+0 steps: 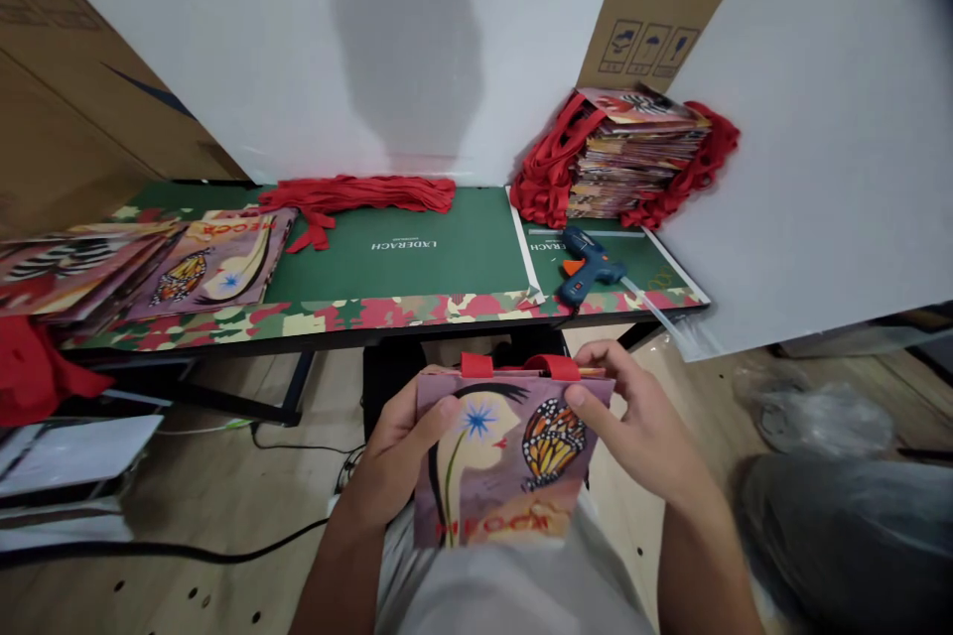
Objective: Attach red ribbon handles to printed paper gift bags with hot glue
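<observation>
A purple printed paper bag with a face, a blue flower and a butterfly is held over my lap, two red ribbon pieces at its upper edge. My left hand grips its left side, thumb on the front. At the right side my right hand holds it, thumb on the front near the butterfly; the fingers behind are partly hidden. Beyond, on the green table, lie a bundle of red ribbons and a blue glue gun.
Printed bags lie at the table's left, near a red ribbon heap. A tall stack of bags with red ribbons stands back right. White panels and cardboard rise behind. A black cable crosses the lower left.
</observation>
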The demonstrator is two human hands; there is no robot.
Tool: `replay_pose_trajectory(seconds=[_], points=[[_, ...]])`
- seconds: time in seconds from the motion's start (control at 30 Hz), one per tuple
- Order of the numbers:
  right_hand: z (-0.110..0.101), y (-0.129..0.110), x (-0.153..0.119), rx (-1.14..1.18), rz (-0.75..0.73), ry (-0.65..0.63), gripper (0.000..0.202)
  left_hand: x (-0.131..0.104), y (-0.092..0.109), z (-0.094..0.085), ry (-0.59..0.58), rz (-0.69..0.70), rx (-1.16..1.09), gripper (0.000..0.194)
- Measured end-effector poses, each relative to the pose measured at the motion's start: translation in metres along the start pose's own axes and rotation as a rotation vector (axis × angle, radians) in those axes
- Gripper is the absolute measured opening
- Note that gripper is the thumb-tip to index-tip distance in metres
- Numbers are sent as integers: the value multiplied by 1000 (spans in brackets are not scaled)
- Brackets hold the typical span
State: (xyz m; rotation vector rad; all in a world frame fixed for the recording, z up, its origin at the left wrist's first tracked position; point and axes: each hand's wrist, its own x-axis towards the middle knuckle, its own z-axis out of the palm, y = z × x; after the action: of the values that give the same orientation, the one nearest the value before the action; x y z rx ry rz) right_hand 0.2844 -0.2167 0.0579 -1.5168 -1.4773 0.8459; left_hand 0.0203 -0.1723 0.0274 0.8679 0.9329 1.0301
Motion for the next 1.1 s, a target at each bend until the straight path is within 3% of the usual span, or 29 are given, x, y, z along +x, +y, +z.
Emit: replay_pose_trajectory(seconds=[0.13, 0.27, 0.47, 0.67, 0.73, 0.83, 0.97, 1.1], points=[[11, -7, -4, 123, -84, 10, 27, 2, -7, 5, 109, 99, -2, 45], [21, -8, -7, 261, -123, 87, 27, 2, -11, -2, 174, 149, 212, 36], [28, -6, -5, 479, -66, -2, 31, -1, -9, -19, 128, 213, 418, 36], [31, -4, -5, 514, -32, -8, 35, 5, -9, -24, 71, 246, 331, 39], [33, -3, -4, 532, 8, -42, 31, 6, -9, -21, 44, 217, 311, 40], [38, 2, -2, 610, 99, -92, 38, 5, -10, -8, 117, 158, 279, 44], [43, 8, 10, 635, 201, 15, 47, 10, -16, 10, 240, 139, 267, 45], [36, 10, 29, 608, 160, 93, 50, 24, -21, 9, 181, 88, 281, 54]])
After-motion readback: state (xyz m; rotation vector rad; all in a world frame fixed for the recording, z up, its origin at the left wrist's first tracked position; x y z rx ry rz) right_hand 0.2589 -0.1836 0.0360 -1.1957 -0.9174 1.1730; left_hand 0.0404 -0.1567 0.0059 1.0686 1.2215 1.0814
